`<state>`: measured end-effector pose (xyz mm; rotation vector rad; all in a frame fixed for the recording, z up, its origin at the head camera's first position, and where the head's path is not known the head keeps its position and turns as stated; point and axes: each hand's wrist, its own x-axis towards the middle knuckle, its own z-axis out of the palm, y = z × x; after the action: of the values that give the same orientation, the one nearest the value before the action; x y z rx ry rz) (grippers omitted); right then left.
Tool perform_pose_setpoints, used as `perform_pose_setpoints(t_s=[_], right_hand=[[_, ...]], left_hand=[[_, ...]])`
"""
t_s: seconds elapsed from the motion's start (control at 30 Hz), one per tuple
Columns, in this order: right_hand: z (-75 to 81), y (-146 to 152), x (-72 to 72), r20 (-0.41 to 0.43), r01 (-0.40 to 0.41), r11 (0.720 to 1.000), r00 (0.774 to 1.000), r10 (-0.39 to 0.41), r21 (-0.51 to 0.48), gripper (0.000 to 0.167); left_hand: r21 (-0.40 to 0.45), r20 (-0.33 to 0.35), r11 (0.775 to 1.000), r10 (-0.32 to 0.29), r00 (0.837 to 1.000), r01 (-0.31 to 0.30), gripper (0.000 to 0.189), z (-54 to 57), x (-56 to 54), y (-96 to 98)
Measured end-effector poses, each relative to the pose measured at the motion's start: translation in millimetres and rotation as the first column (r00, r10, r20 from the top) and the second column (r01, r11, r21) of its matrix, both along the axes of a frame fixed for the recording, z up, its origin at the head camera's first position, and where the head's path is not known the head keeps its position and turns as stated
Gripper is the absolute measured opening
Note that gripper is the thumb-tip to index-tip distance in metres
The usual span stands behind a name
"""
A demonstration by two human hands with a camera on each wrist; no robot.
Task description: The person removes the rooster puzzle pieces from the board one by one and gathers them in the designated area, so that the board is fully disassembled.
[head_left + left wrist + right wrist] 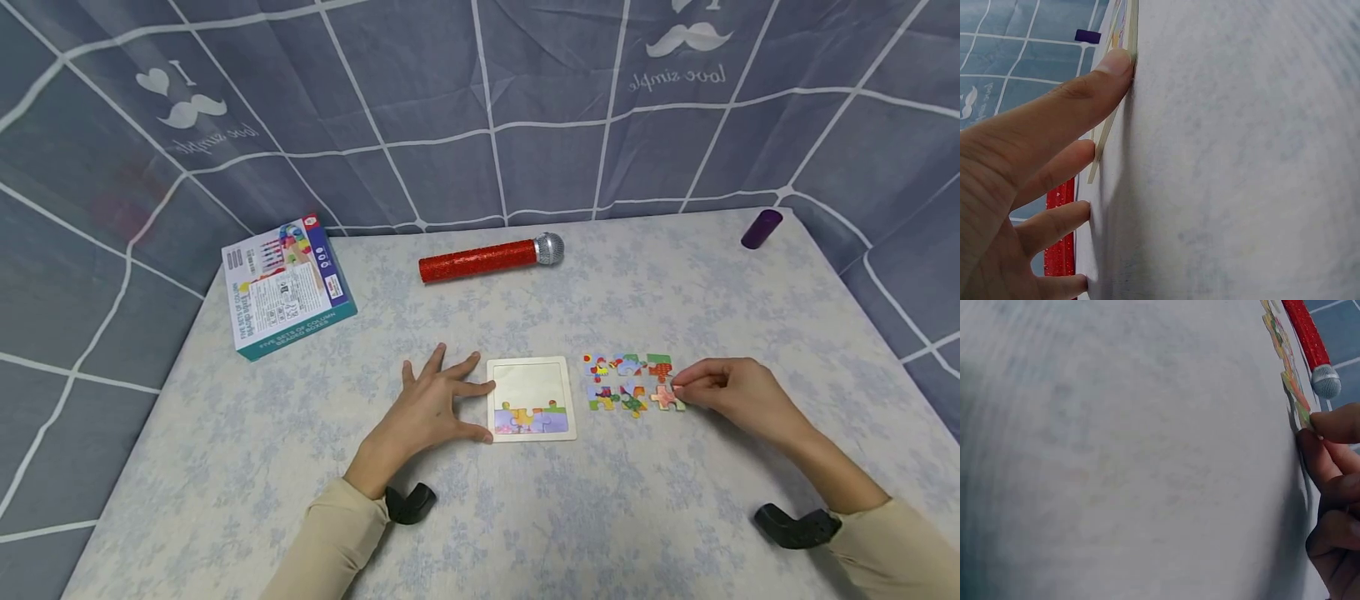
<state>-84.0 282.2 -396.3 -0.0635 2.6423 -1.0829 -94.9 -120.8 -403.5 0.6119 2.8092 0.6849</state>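
A square puzzle board (531, 362) with a pale rim lies on the table, its bottom row filled with joined jigsaw pieces (532, 419). My left hand (429, 407) is spread at the board's left side, thumb and a finger touching its edge; the left wrist view shows the thumb (1079, 103) against the rim. To the right of the board, several loose jigsaw pieces (630, 398) lie in two rows. My right hand (742, 396) pinches the pinkish puzzle piece (664, 398) at the lower right of that group, between thumb and index finger. In the right wrist view, its green corner (1302, 414) shows.
Behind the board lies a red glitter microphone (480, 260) with a silver head. A boxed bead set (288, 287) sits at the back left, a purple cylinder (762, 229) at the back right. Grey-blue grid curtains (442, 100) hang around the table.
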Motion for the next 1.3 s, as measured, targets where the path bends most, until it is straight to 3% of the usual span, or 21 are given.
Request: perform_pose_setpoints(t_s=[0.3, 0.7, 1.07, 1.3], right_hand=[[1.9, -8.1, -2.8, -0.066, -0.007, 0.997, 0.998, 0.012, 0.075, 0.017], [0.1, -12.4, 0.2, -0.11, 0.003, 0.989, 0.994, 0.013, 0.146, 0.019], [7.8, -27.4, 4.3, -0.196, 0.0, 0.997, 0.98, 0.015, 0.079, 0.01], [4.2, -76.4, 1.9, -0.298, -0.112, 0.994, 0.949, 0.106, -0.005, 0.01]], left_hand=[[-0.001, 0.006, 1.0, -0.002, 1.0, 0.002, 0.071, 0.4, -0.1, 0.6], [0.0, -0.002, 1.0, 0.005, 1.0, -0.005, 0.071, 0.5, 1.1, 0.0], [0.0, 0.003, 1.0, 0.003, 1.0, -0.003, 0.07, -0.5, 1.4, -1.1], [0.0, 0.001, 1.0, 0.003, 1.0, -0.003, 0.07, -0.2, 1.8, -1.3]])
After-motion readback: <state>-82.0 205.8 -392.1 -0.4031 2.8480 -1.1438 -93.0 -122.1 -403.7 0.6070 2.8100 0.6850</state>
